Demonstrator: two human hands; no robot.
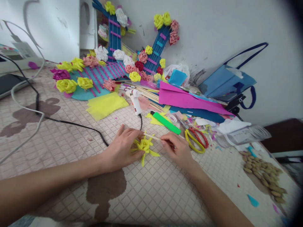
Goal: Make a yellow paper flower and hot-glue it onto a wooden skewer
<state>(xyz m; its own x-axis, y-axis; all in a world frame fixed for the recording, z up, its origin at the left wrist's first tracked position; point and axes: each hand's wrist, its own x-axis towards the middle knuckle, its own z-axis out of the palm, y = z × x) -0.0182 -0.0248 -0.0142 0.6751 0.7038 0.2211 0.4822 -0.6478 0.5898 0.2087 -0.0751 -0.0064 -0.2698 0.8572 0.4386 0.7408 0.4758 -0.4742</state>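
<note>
My left hand (123, 148) grips a yellow paper flower (145, 145) from its left side, fingers behind it and thumb in front. Its petals spread out over the tablecloth. From the right, my right hand (177, 148) pinches a thin pale wooden stick (152, 136). The stick's far end reaches over the flower toward my left fingers; whether it touches the petals I cannot tell. Just beyond the hands lie a white glue gun (135, 102) and a green marker (165, 122). Scissors with yellow and red handles (195, 140) rest right of my right hand.
Blue craft guitars (153, 52) decorated with paper flowers stand against the wall. Yellow crepe sheets (107, 105), magenta paper (189, 99) and a blue bag (227, 82) lie around. A black cable (71, 122) crosses the left side; peanuts (262, 173) lie at right.
</note>
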